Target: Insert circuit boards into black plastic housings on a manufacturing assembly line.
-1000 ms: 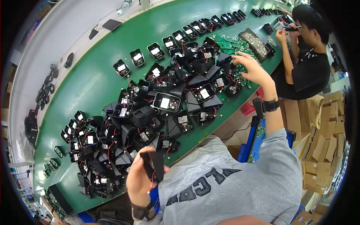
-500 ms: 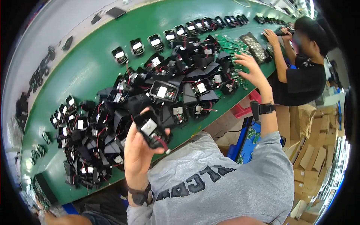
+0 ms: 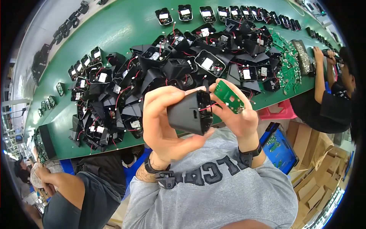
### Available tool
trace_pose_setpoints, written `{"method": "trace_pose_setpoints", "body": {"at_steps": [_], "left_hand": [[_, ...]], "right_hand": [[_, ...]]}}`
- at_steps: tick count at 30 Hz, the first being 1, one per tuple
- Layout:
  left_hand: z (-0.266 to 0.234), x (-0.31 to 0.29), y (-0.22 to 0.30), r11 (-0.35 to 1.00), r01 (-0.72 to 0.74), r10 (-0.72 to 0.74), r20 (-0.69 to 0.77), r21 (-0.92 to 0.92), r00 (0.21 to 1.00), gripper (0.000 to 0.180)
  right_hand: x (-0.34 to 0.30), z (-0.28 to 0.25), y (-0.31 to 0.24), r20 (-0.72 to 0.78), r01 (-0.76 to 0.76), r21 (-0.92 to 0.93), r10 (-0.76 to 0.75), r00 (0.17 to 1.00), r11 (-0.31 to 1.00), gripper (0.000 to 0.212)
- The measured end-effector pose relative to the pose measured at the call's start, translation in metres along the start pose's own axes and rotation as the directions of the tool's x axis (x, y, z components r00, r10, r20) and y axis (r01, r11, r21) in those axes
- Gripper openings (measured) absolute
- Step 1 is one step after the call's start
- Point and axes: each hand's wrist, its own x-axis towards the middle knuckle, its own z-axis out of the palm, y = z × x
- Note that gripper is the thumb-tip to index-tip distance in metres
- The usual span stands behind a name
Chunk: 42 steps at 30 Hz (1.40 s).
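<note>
We held a black box [image 3: 190,113] up close in our left hand [image 3: 167,122]. Our fingers were curled tight around it, and its open end was turned to the right. That seemed to be so our other hand could get at it. Our right hand [image 3: 238,114] pinched a small green board [image 3: 228,97] between thumb and fingers, just beside that open end. Thin red wires [image 3: 207,107] ran out of the box toward the board. Farther away, a big heap of boxes [image 3: 160,80] lay on the green table [image 3: 114,26]. More green boards [image 3: 288,65] lay at the far right, near another worker [image 3: 335,95].
</note>
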Motion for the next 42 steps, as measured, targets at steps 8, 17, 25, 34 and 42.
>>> {"method": "trace_pose_setpoints", "body": {"at_steps": [8, 17, 25, 34, 42], "left_hand": [[0.004, 0.002, 0.009, 0.992, -0.054, 0.039, 0.133, 0.118, 0.99, 0.073], [-0.004, -0.001, 0.003, 0.98, -0.045, 0.0, 0.227, 0.193, 0.974, 0.072], [0.008, -0.009, 0.006, 0.581, 0.766, -0.703, 0.303, -0.275, 0.643, 0.067], [0.017, -0.02, -0.007, 0.402, 0.822, -0.742, 0.382, -0.404, 0.55, 0.07], [0.025, -0.022, -0.009, 0.591, 0.761, -0.729, 0.228, -0.266, 0.646, 0.065]], "right_hand": [[-0.001, 0.007, 0.006, 0.076, 0.041, -0.06, -0.036, 0.996, 0.997, 0.091], [-0.004, -0.002, 0.001, 0.128, 0.128, -0.166, -0.107, 0.986, 0.978, 0.09], [0.003, 0.011, -0.039, 0.479, 0.524, -0.85, -0.323, 0.816, 0.063, 0.064], [0.006, 0.009, -0.032, 0.515, 0.544, -0.826, -0.197, 0.834, 0.145, 0.038], [0.001, 0.014, 0.001, 0.204, 0.46, -0.782, -0.525, 0.826, 0.421, 0.028]]}}
